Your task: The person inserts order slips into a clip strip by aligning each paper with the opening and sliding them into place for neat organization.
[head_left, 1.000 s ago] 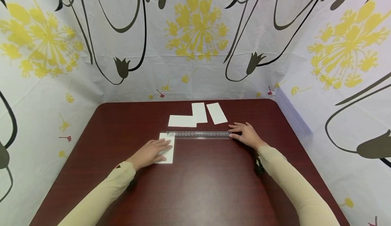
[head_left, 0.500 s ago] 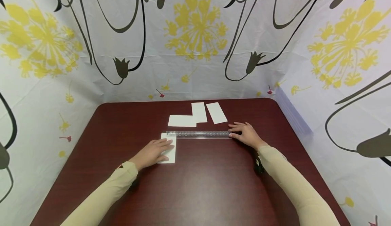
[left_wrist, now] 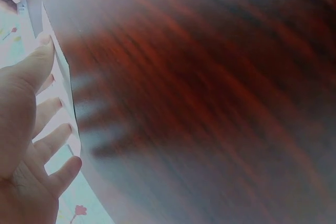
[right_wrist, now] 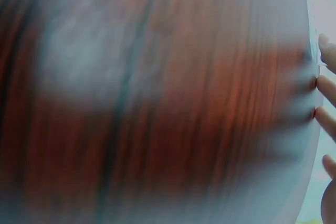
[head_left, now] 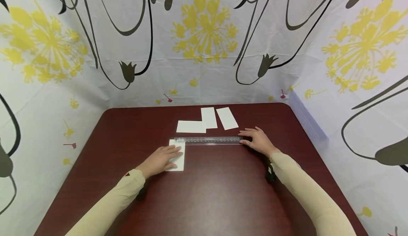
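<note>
In the head view, my left hand (head_left: 160, 160) rests with fairly straight, spread fingers on a white card (head_left: 180, 159), which stands lengthwise on the table. In the left wrist view the fingers of that left hand (left_wrist: 37, 103) touch the card (left_wrist: 62, 72) too. A clear plastic ruler (head_left: 211, 141) lies crosswise, its left end overlapping the card's far end; which is on top is hard to tell. My right hand (head_left: 259, 142) holds the ruler's right end between thumb and index finger. The right wrist view catches only fingertips of the right hand (right_wrist: 326, 85) at its edge.
Behind the ruler lie three more white cards: a sideways card (head_left: 190, 126), an upright card (head_left: 209, 117) touching or overlapping it, and a tilted card (head_left: 227, 118) at the right. A patterned white curtain (head_left: 204, 80) surrounds the dark red-brown table (head_left: 216, 200).
My left hand has slid the card slightly to the right, so more of it sits at the ruler's left end. The right hand and the ruler stay where they were.
</note>
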Motion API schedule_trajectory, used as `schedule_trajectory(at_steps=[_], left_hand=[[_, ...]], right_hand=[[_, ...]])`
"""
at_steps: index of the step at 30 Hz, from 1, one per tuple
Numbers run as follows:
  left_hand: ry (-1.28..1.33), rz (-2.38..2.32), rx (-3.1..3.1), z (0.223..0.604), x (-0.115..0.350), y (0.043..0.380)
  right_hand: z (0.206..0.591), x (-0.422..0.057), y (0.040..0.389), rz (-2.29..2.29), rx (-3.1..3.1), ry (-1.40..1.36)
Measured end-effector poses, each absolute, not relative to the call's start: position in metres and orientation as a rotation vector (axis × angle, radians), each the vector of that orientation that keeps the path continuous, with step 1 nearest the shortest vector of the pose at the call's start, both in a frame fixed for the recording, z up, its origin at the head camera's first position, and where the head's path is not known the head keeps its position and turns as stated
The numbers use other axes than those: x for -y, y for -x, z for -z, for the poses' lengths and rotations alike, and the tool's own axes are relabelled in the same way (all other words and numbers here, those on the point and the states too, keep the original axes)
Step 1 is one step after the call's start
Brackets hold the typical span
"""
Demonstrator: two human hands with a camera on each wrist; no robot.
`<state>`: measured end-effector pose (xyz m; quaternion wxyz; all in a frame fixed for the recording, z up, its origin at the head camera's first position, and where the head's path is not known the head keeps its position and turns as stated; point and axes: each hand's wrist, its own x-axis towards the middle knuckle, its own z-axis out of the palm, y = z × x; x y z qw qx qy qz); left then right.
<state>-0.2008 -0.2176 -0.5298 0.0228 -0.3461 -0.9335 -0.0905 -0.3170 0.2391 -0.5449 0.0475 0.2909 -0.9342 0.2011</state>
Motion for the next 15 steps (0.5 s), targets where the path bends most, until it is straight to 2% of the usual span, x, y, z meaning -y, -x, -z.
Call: schedule_trajectory(at_steps=[6, 15], left_hand=[[1.069, 0.275, 2.897, 0.5281, 0.2168, 0.2002], [1.067, 0.261, 2.922, 0.5280, 0.2157, 0.1999]], right_hand=[[0.5438, -0.2422, 0.3159, -0.398, 2.703, -1.038], [0.5482, -0.2426, 0.3179, -0.369, 2.665, -1.061]])
